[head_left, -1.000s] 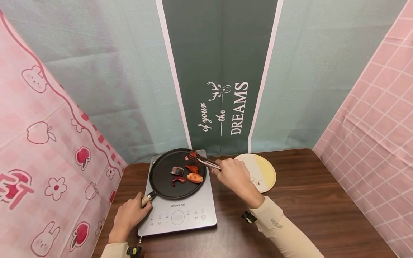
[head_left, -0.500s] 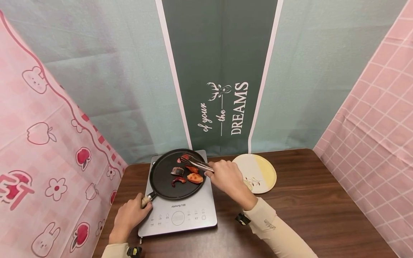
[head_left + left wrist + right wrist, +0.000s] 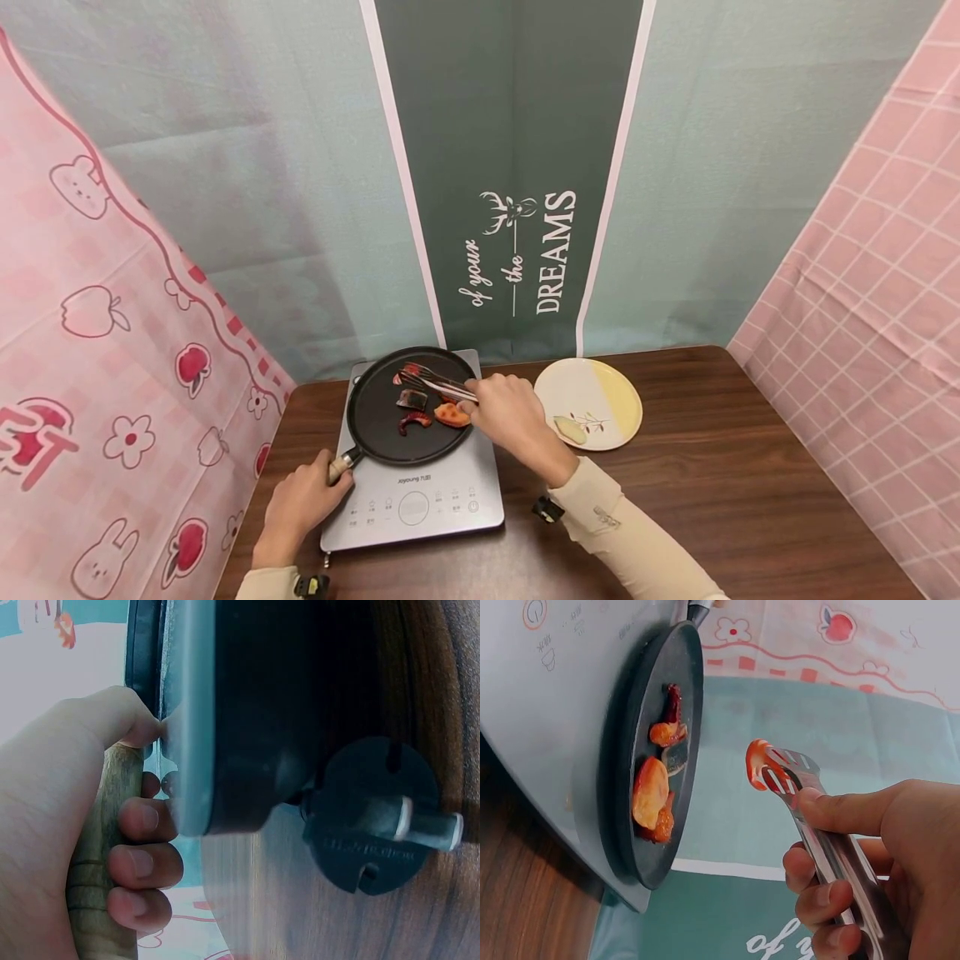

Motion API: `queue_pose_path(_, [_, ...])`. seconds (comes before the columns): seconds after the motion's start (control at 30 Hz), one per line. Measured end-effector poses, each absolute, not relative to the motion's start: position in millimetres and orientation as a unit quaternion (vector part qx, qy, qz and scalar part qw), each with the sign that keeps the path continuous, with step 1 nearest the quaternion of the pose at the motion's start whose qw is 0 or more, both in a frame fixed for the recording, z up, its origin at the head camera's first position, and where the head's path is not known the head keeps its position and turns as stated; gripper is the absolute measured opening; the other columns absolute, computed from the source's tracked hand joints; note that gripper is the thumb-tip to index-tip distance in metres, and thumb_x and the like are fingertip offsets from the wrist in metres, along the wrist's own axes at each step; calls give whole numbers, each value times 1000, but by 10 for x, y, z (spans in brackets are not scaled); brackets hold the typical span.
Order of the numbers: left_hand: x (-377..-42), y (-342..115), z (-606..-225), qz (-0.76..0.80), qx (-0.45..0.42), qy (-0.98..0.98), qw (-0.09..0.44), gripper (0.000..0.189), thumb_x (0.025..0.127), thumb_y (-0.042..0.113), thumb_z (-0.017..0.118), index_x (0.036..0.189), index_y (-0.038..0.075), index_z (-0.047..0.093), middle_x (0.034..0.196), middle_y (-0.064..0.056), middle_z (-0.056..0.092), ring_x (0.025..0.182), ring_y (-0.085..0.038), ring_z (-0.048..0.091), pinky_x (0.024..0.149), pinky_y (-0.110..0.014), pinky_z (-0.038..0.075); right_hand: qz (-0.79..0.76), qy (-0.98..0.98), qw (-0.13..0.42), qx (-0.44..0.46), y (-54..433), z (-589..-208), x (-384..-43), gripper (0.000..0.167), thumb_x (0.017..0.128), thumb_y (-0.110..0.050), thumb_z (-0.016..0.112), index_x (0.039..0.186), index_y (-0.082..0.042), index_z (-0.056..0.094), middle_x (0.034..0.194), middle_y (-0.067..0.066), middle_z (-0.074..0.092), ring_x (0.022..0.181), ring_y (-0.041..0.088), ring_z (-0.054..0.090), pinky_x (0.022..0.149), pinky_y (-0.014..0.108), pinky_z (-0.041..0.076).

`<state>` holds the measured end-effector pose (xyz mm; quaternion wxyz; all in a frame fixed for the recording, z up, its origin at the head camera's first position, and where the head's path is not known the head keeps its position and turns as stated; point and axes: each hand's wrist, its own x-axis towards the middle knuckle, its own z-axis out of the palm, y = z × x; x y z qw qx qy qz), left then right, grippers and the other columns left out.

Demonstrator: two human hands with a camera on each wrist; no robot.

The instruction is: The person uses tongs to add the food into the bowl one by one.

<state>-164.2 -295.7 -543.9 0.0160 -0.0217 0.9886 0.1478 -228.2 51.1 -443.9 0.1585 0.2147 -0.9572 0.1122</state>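
My left hand (image 3: 303, 498) grips the wooden handle (image 3: 101, 832) of a black flat frying pan (image 3: 375, 425), thumb near its upper end. The right hand (image 3: 510, 415) holds metal tongs (image 3: 838, 862) with slotted tips, over the pan's far right part. Pinched in those tips is a curved red-orange food piece with pale edges (image 3: 758, 763), raised above the pan in the right wrist view. On the pan lie a grey-silver fish chunk (image 3: 412, 399), a dark red curled piece (image 3: 414, 422) and a tan-orange oval piece (image 3: 452, 414). The tongs and hand partly cover another orange piece (image 3: 660, 827).
Beneath the pan is a silver induction cooker (image 3: 450, 475) with touch controls. A white-and-yellow plate (image 3: 622, 400) at the right bears a pale green oval piece (image 3: 570, 429). At the cooker's left side is a black two-pronged plug (image 3: 367, 862). Fabric curtains (image 3: 300, 208) border the wooden table (image 3: 720, 467).
My right hand has moved left with the tongs, carrying the red-orange piece farther over the pan. The plate's pale green piece has come into sight. My left hand has stayed put.
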Motion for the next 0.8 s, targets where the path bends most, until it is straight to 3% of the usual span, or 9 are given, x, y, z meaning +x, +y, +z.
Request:
queue_pose_path(0.3, [-1645,-2948,-5434,149,-24,988,21,28,94,37,66,95,11,55,70,-10,63,58,-28,59,55,-50,45,92,-959,159,218,364,-4490,-2309,23,95,-42,76,86,-21,72,68,4,67,61,26,66,51,44,48])
queue_pose_path(0.47, [-1647,-2956,-5437,149,-26,988,24,28,95,37,66,96,11,56,71,-10,63,59,-28,59,56,-50,45,100,-958,150,222,279,-4503,-2314,30,96,-49,74,82,-23,70,67,1,67,60,26,67,51,43,48])
queue_pose_path(0.7, [-1654,-2951,-5441,149,-28,988,29,28,95,37,65,97,11,56,71,-9,62,59,-27,58,56,-49,45,103,-955,145,239,198,-4529,-2329,23,95,-44,77,104,-23,81,79,5,76,62,29,68,52,43,50])
queue_pose_path(0.8, [-1654,-2952,-5443,147,-30,988,28,28,94,37,66,96,11,56,70,-9,61,58,-26,56,55,-49,44,101,-953,146,245,165,-4546,-2343,24,94,-43,78,106,-23,82,81,5,77,63,28,69,53,43,51])
